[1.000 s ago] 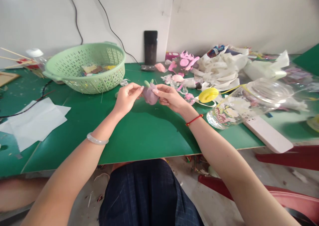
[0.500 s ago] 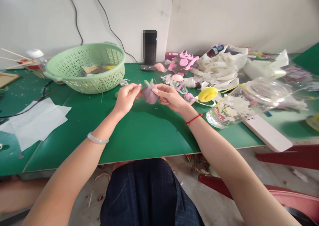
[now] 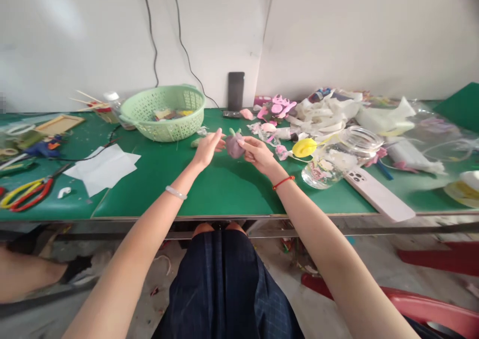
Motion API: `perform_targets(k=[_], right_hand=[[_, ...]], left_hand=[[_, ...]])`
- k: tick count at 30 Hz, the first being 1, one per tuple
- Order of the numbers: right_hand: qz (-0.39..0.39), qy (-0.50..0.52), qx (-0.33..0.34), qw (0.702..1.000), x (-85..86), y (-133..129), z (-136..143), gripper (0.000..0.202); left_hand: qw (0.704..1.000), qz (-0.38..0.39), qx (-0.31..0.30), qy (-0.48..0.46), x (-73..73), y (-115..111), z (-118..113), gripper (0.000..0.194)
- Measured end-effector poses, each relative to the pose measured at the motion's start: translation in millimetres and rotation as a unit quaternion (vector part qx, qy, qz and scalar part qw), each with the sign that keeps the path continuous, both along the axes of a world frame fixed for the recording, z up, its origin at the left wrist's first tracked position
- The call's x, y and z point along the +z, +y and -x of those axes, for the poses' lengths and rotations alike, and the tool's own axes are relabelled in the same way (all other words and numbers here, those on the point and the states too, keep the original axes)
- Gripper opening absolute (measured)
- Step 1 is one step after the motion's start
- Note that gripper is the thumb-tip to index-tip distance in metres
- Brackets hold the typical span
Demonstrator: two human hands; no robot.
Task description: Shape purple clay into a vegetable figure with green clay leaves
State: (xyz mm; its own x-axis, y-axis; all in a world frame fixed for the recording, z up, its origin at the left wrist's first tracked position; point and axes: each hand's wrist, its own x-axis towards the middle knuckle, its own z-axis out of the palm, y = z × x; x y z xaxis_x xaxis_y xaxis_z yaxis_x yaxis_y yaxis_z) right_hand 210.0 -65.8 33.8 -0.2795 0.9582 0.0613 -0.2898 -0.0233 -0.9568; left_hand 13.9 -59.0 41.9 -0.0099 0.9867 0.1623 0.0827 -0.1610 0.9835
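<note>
A rounded purple clay piece (image 3: pixel 235 146) with two small green leaf-like bits (image 3: pixel 235 131) on top is held above the green table (image 3: pixel 209 194). My right hand (image 3: pixel 257 154), with a red string at the wrist, pinches it from the right between thumb and fingers. Just left of the piece is my left hand (image 3: pixel 208 150), a pale bangle on its wrist. Its fingers are stretched out and apart, with nothing seen in them. The fingertips come near the clay; whether they touch it I cannot tell.
A green basket (image 3: pixel 164 127) with scraps stands back left. White paper sheets (image 3: pixel 107 167), scissors (image 3: pixel 32 192) and an earbud lie left. At right are a clear jar (image 3: pixel 322 169), a yellow disc (image 3: pixel 304 148), a pale phone (image 3: pixel 381 194) and crumpled wrapping. Another person's leg shows lower left.
The view has shifted left, bringing the scissors and earbud into sight. My left hand's fingers have opened out from a pinch. My right hand still holds the purple clay piece.
</note>
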Motion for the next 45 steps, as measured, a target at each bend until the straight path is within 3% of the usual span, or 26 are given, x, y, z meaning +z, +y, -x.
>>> perform_targets(k=[4,9,13,18,25,41,45], right_hand=[[0.016,0.033,-0.023,0.999,-1.7,-25,1,0.058],[0.034,0.066,-0.06,0.995,-8.7,-55,10,0.053],[0.012,0.066,-0.085,0.994,-14.0,-68,20,0.055],[0.006,0.052,-0.093,0.994,-11.8,-73,23,0.047],[0.025,0.067,-0.09,0.993,-4.8,-74,19,0.038],[0.008,0.036,-0.007,0.999,-12.3,-66,13,0.063],[0.008,0.058,-0.034,0.998,-15.0,-63,13,0.065]], left_hand=[[0.997,0.031,-0.062,-0.022,1.4,-26,-15,0.063],[0.991,0.058,-0.058,-0.105,-10.8,-62,-31,0.056],[0.985,0.059,-0.073,-0.144,-20.2,-76,-30,0.051],[0.981,0.036,-0.06,-0.181,-24.5,-77,-23,0.049],[0.969,0.045,-0.072,-0.234,-23.1,-77,-23,0.061],[0.968,0.05,-0.075,-0.234,-25.6,-74,-22,0.063],[0.974,0.046,-0.04,-0.219,-29.1,-71,-20,0.065]])
